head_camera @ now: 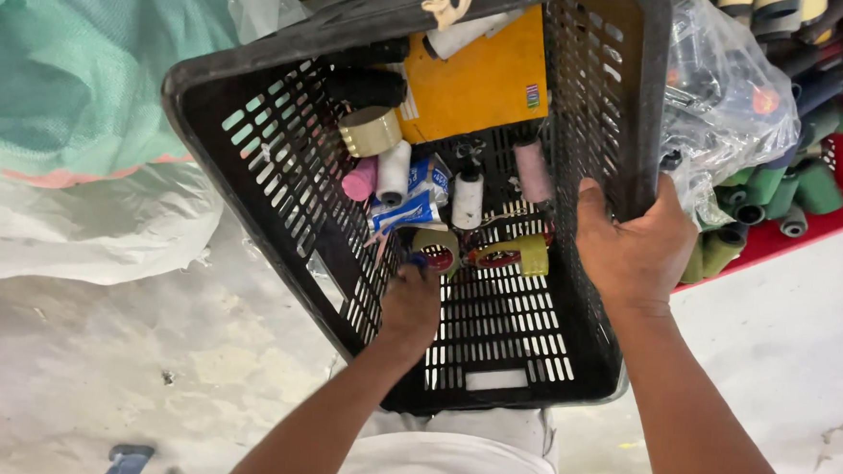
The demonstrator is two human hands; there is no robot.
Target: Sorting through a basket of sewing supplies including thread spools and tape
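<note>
- my right hand [633,243] clamps the black basket's [253,142] right wall.
- my left hand [411,299] is inside it; grip state unclear.
- yellow tape roll [437,250] lies just beyond its fingertips, nearer this hand.

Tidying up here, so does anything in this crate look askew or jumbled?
Yes. The black crate is tipped, held at its wall by the right hand; spools and tape rolls lie heaped at one end, where the left hand reaches.
</note>
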